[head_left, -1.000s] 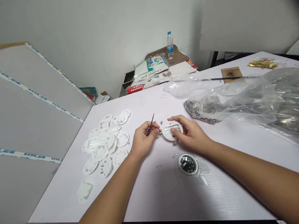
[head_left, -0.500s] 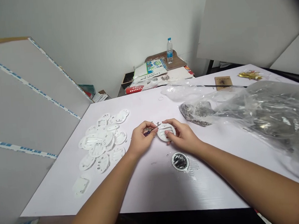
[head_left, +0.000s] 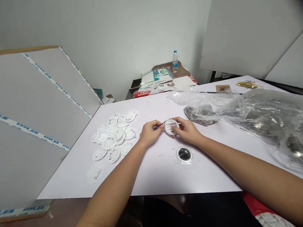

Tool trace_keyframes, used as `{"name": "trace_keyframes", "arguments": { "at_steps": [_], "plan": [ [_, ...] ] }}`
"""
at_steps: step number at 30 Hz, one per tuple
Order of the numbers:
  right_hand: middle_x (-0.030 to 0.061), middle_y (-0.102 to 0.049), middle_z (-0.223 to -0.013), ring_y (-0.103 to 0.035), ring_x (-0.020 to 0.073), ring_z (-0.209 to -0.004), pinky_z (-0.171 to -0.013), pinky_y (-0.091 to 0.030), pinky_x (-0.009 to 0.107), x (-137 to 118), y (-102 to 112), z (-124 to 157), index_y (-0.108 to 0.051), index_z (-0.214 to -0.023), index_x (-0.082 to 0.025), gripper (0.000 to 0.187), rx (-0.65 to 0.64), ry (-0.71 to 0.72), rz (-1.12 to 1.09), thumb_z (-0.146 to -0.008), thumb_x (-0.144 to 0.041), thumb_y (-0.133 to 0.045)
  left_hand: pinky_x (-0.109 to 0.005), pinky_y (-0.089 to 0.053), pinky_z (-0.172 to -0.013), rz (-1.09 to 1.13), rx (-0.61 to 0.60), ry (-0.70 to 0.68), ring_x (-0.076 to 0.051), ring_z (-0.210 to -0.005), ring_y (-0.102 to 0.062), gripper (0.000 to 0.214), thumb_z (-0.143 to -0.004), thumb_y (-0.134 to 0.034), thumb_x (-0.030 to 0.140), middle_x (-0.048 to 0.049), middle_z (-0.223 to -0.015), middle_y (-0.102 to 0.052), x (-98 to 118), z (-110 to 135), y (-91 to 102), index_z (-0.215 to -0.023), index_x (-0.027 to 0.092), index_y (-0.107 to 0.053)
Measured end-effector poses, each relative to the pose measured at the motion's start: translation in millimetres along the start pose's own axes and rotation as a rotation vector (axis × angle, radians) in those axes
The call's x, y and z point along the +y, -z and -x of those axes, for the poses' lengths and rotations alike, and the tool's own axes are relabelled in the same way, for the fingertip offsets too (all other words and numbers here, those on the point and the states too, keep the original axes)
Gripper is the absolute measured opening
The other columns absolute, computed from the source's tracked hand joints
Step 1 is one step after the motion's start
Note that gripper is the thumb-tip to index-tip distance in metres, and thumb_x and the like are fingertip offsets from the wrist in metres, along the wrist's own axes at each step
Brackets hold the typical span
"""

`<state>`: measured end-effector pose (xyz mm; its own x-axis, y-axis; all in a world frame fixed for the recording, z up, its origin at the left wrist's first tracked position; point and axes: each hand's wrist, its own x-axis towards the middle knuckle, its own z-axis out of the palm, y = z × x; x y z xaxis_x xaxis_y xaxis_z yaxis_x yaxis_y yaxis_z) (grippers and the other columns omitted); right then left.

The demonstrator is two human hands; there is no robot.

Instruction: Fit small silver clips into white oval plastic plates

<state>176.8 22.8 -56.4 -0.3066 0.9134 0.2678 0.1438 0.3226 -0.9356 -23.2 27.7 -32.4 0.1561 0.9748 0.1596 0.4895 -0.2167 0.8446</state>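
Observation:
My left hand (head_left: 150, 133) is closed round a thin tool with a dark blue grip (head_left: 159, 125), its metal tip lying against a round white plastic disc (head_left: 171, 126). My right hand (head_left: 188, 131) grips that disc by its edge just above the white table (head_left: 157, 171). A pile of several similar white discs (head_left: 114, 136) lies to the left of my left hand. In front of my hands sits a small round tin with a dark inside (head_left: 184, 154) on clear wrapping.
A large clear plastic bag of small metal parts (head_left: 259, 110) fills the right of the table. Grey boards with blue-striped edges (head_left: 30, 110) lean at the left. Behind stands a water bottle (head_left: 174, 61) among papers and packets; a single white piece (head_left: 94, 173) lies near the table's front left.
The tool in my left hand has swung down from pointing up until its tip meets the disc. My view has pulled back and both hands look smaller.

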Motion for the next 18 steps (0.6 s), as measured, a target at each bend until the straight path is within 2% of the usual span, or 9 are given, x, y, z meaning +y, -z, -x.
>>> {"name": "trace_keyframes", "arguments": {
  "at_steps": [6,18],
  "plan": [
    [0.008,-0.069,-0.106,-0.071,0.0176,-0.069,-0.069,-0.059,0.032,-0.2,-2.0,0.3,-0.057,-0.123,-0.018,0.037,-0.022,0.014,-0.022,-0.089,-0.033,-0.058,-0.027,-0.041,-0.07,-0.047,-0.002,0.013,-0.014,-0.073,-0.055,0.033,-0.078,-0.064,0.049,-0.0037,-0.08,-0.069,-4.8,-1.2,1.1,-0.084,0.017,-0.071],
    [0.0095,-0.067,-0.108,-0.066,0.0179,-0.079,-0.074,-0.059,0.035,5.6,-3.9,2.5,-0.059,-0.128,-0.018,0.043,0.001,0.13,0.132,-0.088,-0.032,-0.06,-0.028,-0.041,-0.071,0.007,-0.057,0.056,-0.012,-0.069,-0.053,0.037,-0.078,-0.064,0.052,-0.0031,-0.075,-0.066,-10.8,-3.7,0.4,-0.08,0.015,-0.067]
  ]
}}
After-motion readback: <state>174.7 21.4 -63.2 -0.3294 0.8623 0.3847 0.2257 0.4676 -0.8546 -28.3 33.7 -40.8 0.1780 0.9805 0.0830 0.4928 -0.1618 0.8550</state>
